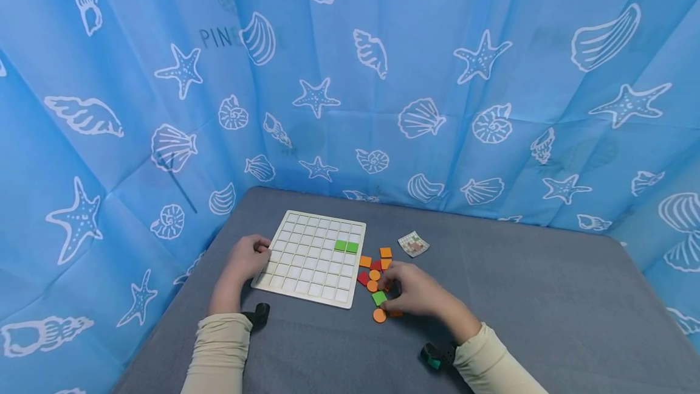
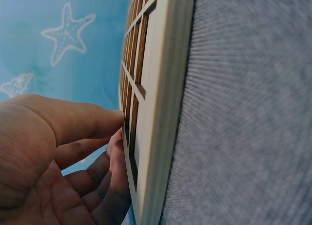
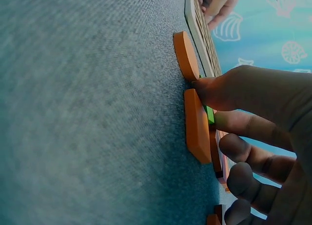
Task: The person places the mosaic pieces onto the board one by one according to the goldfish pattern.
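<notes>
A pale wooden grid board [image 1: 322, 303] with white cells lies at the left, two green square tiles [image 1: 346, 246] set side by side in its right part. My left hand [image 1: 250, 257] is at the board's left edge; its thumb [image 2: 105, 121] touches that edge, with the other fingers loosely bent beside it. Over a loose pile right of the board, my right hand [image 1: 414, 289] pinches a green tile [image 1: 380, 298] between thumb and index finger. In the right wrist view, an orange square tile [image 3: 196, 127] and an orange round tile [image 3: 186, 56] partly cover this green tile.
Several orange tiles [image 1: 365, 261] and red tiles [image 1: 363, 278] lie in the pile. A small pattern card [image 1: 414, 244] rests behind it on the grey cloth-covered table [image 1: 519, 297]. Blue curtains [image 1: 350, 90] with shell prints hang at the back and sides.
</notes>
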`<state>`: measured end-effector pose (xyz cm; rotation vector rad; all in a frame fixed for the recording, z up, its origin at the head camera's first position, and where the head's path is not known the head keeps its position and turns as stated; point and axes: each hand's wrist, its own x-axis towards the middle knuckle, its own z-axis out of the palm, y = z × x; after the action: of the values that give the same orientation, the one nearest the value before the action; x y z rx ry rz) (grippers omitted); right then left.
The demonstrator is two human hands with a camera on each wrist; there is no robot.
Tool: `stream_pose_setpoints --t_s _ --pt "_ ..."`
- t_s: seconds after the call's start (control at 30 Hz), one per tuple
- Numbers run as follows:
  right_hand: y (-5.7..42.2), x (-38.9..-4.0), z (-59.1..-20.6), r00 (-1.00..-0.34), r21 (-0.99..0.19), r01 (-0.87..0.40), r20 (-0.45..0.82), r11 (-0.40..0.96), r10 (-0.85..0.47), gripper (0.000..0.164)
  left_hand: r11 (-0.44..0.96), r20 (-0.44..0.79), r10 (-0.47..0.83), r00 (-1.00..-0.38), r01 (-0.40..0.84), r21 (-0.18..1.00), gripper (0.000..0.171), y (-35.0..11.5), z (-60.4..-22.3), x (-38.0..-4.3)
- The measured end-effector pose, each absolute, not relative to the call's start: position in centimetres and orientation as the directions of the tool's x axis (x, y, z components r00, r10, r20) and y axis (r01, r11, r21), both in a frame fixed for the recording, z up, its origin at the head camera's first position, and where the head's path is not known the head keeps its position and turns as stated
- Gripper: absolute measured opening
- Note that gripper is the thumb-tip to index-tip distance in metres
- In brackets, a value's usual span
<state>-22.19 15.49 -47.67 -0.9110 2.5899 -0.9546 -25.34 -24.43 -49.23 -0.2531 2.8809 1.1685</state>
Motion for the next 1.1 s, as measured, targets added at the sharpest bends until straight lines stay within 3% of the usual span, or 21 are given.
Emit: stream_pose_setpoints --t_s 1.1 --pt "14.81 -21.71 -47.96 -0.712 -0.663 -0.527 0.003 0.532 -0.702 0.018 0.710 -0.084 -0.137 -0.987 -0.157 0.687 0.028 -24.50 -49.29 -25.45"
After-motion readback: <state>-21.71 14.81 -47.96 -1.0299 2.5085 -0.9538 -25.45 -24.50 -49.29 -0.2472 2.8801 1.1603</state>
